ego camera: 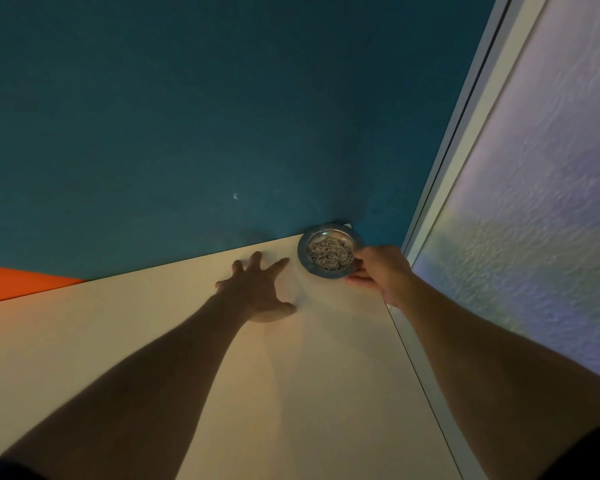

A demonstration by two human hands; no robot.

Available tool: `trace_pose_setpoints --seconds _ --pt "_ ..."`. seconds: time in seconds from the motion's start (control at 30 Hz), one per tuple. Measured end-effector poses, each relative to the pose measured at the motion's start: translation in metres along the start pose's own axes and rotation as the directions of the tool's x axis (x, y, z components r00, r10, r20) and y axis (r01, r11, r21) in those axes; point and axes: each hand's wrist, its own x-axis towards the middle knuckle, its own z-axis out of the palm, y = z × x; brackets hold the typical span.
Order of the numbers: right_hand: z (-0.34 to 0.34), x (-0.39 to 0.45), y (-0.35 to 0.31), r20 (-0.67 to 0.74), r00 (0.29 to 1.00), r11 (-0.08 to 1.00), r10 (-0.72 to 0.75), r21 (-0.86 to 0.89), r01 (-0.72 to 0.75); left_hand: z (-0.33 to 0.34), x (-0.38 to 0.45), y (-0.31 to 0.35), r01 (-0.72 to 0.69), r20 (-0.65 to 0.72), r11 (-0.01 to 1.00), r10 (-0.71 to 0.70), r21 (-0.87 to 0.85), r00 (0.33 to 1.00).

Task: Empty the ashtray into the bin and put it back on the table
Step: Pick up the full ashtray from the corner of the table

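Fingers of the right hand [378,268] pinch the near right rim of the ashtray [329,251], thumb on top by the look of it and the other fingers tucked below the lip, though the underside is hidden. The left hand [257,289] lies spread, palm down, on the desk [222,358] just beside the ashtray, not touching it.

The ashtray is a shallow round metal dish, sitting at the far right corner of the desk, close against the blue wall [222,116] and near the desk's right edge. It is well filled with grey speckled ash [329,252], heaped near the level of the inner rim.

Risk lies mainly in that load. A grip on one side only means the dish will likely tip as it leaves the desk, and so full a dish could spill ash over the pale desk top or down the gap beside the white frame [465,168] on the right. A quick lift or swing could also send fine ash into the air. The metal rim looks thin and smooth, so the pinch may slip; bringing the spread left hand under the far side would steady it. No bin is in view, so the carry could be long, and the dish must stay level throughout.
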Motion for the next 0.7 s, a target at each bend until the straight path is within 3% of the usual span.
trace_pose_setpoints --seconds 0.4,0.5,0.6,0.7 --pt "0.0 0.0 -0.004 -0.022 0.999 1.0 -0.024 -0.005 0.024 0.001 0.009 0.004 0.029 0.028 0.998 -0.027 -0.06 0.999" --pt "-0.002 -0.003 -0.006 -0.013 1.0 1.0 -0.01 0.021 0.011 0.001 0.01 0.003 0.057 -0.048 0.974 -0.069 -0.22 0.996" --pt "-0.003 -0.007 -0.009 -0.005 1.0 0.999 -0.002 0.038 0.002 -0.006 0.012 0.004 0.046 -0.2 0.82 -0.193 -0.571 0.961" --pt "-0.004 -0.014 -0.015 0.005 1.0 0.998 0.0 0.058 0.0 -0.018 0.01 0.009 0.056 -0.19 0.63 -0.316 -0.775 0.93"
